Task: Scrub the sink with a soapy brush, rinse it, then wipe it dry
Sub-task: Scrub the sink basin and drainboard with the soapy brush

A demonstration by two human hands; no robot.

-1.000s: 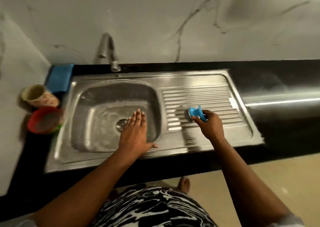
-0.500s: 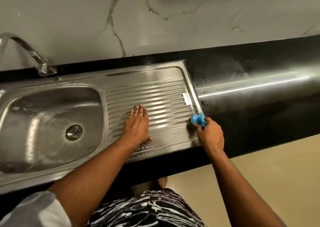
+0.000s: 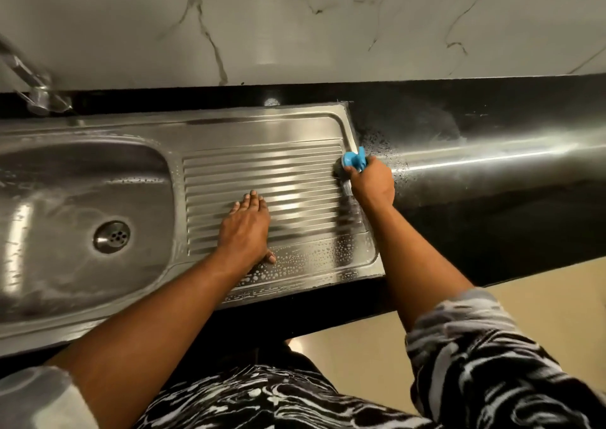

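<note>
A long black stone counter (image 3: 492, 127) holds a shiny steel sink (image 3: 262, 123) set into it. The sink has a deep bowl (image 3: 65, 182) on the left and a flat ribbed tray (image 3: 295, 166) on the right. Little soapy drops (image 3: 311, 261) sit on the near part of the tray. The left hand (image 3: 246, 228) lies flat on the ribs. The right hand (image 3: 372, 182) holds a small blue plastic brush (image 3: 353, 160) at the tray's right edge, where wet specks (image 3: 387, 153) dot the counter

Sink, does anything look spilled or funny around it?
Yes. Soapy droplets lie past the right edge of the sink, on the black counter, beside the brush that the right hand holds. Nothing looks broken or crooked.
</note>
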